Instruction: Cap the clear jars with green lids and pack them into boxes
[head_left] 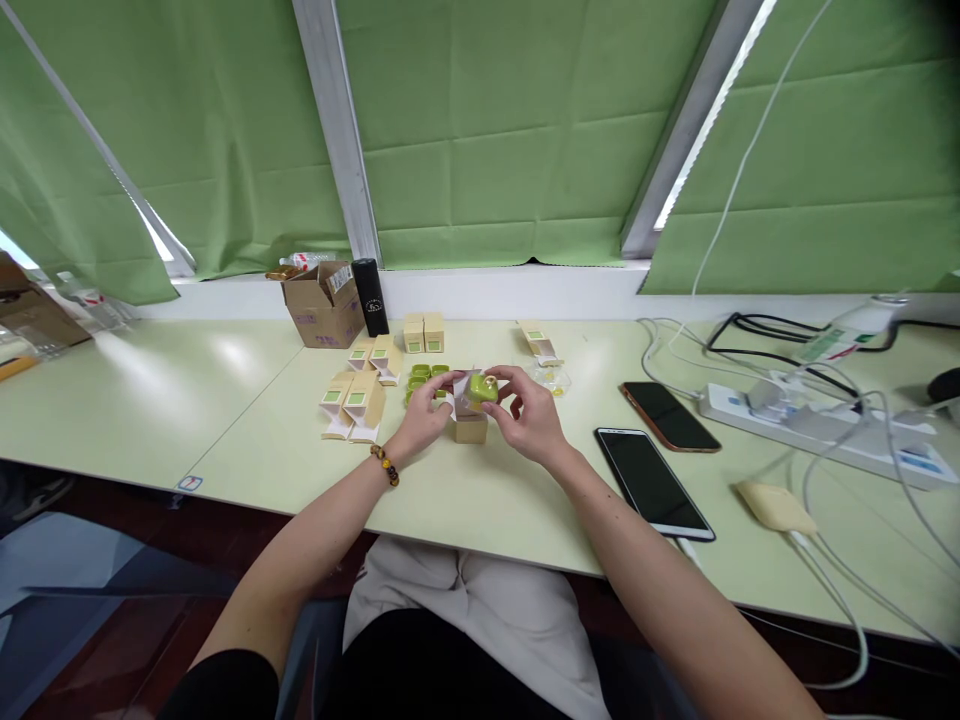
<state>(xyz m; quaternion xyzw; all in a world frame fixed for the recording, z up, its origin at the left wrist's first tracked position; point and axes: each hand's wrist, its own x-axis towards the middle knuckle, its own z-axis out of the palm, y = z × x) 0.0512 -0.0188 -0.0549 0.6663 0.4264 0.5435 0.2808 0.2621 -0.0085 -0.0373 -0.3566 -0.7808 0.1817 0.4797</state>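
Our right hand (531, 412) pinches the glossy green item (481, 390); directly below that grip stands the carton (471, 431), its upper part clasped by our left hand (421, 424); we judge the item light, stiff, perhaps slippery; 2 opposite sides suit fingertips.

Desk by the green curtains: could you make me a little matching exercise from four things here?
1. Black cylinder
2. Bead bracelet
3. Green container
4. White-edged phone

A. Nearer the person than the dark phone
B. At the right hand's fingertips
C. Brown and yellow
D. Beside a cardboard box

Pairs: 1-D, 2-C, 3-B, 4-A
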